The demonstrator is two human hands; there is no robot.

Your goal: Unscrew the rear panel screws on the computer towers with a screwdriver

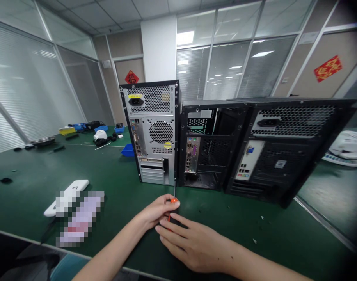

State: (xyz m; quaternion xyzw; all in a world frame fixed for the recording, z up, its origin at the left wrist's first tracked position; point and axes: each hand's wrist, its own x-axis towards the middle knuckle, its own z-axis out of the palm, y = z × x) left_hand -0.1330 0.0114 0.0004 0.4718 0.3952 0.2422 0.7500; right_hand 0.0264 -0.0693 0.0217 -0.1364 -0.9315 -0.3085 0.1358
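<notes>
Three computer cases stand side by side with their backs facing me. The leftmost is a silver-backed computer case (161, 150). Against its lower right edge rests the thin shaft of a screwdriver (174, 189) with an orange and black handle. My left hand (158, 210) pinches the front of that handle near the shaft. Behind it, my right hand (192, 238) has its fingers around the rear of the handle. The exact spot where the tip meets the case is too small to make out. A black computer case (204, 183) with an opening at its top stands just right of the silver one.
Another black computer case (272, 183) is at the right. On the green table (114, 171) lie a white power strip (79, 187) and a blurred-out item (86, 214) at left. Blue bins (127, 150), cables and a metal bowl (43, 141) sit farther back.
</notes>
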